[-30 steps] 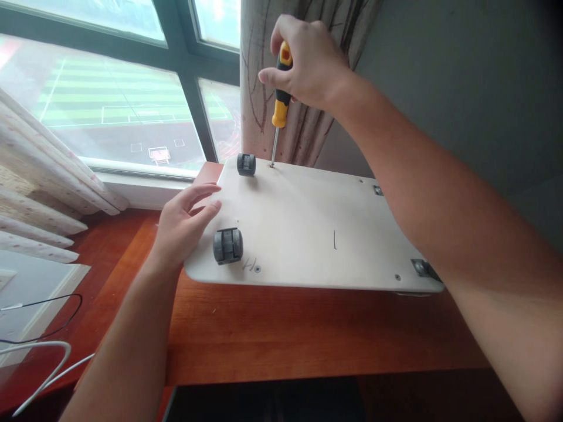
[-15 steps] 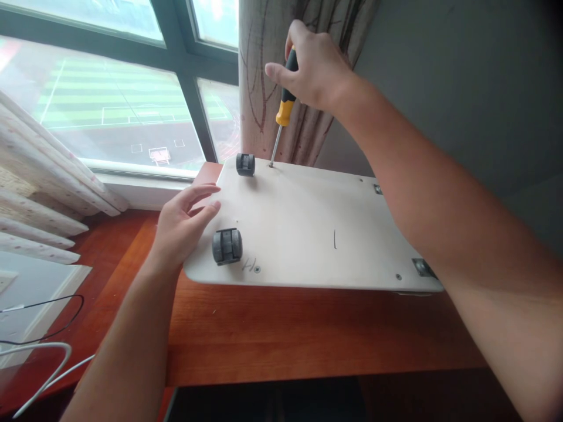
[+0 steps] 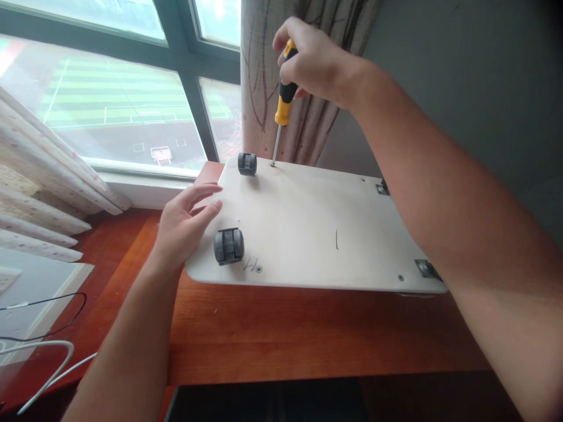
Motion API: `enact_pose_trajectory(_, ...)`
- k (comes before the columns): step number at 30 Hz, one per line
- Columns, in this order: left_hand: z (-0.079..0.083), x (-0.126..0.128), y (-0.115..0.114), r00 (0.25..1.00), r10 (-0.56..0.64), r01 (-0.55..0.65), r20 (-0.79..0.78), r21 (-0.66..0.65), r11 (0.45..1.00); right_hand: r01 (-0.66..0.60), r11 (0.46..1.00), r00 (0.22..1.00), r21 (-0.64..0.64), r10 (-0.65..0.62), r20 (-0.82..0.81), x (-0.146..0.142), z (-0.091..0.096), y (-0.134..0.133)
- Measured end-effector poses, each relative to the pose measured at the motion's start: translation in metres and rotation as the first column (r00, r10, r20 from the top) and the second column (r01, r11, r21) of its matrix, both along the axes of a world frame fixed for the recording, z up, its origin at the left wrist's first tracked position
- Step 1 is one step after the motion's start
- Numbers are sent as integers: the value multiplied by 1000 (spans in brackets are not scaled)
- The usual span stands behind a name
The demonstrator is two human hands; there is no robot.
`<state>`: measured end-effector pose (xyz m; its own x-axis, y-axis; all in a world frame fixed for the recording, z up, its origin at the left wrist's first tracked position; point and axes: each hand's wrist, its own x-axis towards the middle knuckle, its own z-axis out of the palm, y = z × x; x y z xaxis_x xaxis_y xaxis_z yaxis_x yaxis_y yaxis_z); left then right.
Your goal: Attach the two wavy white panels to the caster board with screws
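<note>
A pale wooden board (image 3: 308,228) lies on a reddish wooden desk (image 3: 272,334). Two dark caster wheels stand on the board, one near its front left corner (image 3: 229,246) and one at its far left corner (image 3: 247,163). My right hand (image 3: 314,61) is closed round the yellow and black handle of a screwdriver (image 3: 282,99). The screwdriver's tip rests on a screw (image 3: 272,165) beside the far wheel. My left hand (image 3: 185,225) lies open, its fingers flat on the board's left edge next to the near wheel.
A large window (image 3: 109,94) and patterned curtains (image 3: 268,76) are behind the desk, with a grey wall at right. White and black cables (image 3: 39,351) lie at lower left. Small metal brackets (image 3: 424,268) sit at the board's right corners.
My right hand has turned on the screwdriver handle, its fingers shifting round it, and the shaft's tilt changed slightly. The tip stays on the screw. My left hand and the board have kept still.
</note>
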<state>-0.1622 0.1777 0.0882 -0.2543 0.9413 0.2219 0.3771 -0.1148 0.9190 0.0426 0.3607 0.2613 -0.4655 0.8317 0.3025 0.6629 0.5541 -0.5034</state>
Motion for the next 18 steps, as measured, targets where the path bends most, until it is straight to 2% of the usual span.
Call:
enact_pose_trajectory(1,0,0,0,1000,2,-2,4,1,1000,-43,998,998,-45,41,-38,0,1,-1)
enact_pose_trajectory(2,-1,0,0,1000,3,-3,6,3,1000,-61,998,998,-23,60,-35,-1,1,-1)
enact_pose_trajectory(4,-1,0,0,1000,1,-1,10,9,1000,-30,986,998,166,19,65,0,-1,0)
enact_pose_trajectory(6,-1,0,0,1000,0,0,14,16,1000,26,932,978,361,-98,184,0,-3,0)
enact_pose_trajectory(7,-1,0,0,1000,-2,2,15,18,1000,49,914,965,402,-147,218,-1,-3,0)
enact_pose_trajectory(9,-1,-1,0,1000,-5,5,19,19,1000,84,936,962,341,-165,218,-2,-1,-2)
enact_pose_trajectory(11,-1,-1,0,1000,-7,6,21,17,1000,64,988,985,139,-85,150,-4,3,-5)
enact_pose_trajectory(13,-1,-1,-1,1000,-6,6,22,14,1000,2,1000,999,-26,-1,48,-4,6,-9)
enact_pose_trajectory(14,-1,-1,-1,1000,-6,6,21,13,1000,-15,1000,999,-22,15,34,-4,7,-10)
enact_pose_trajectory(15,-1,-1,-1,1000,-7,7,18,14,1000,-11,999,998,41,9,55,-4,6,-10)
enact_pose_trajectory(18,-1,-1,0,1000,-10,9,14,19,1000,73,943,967,324,-147,208,-3,3,-7)
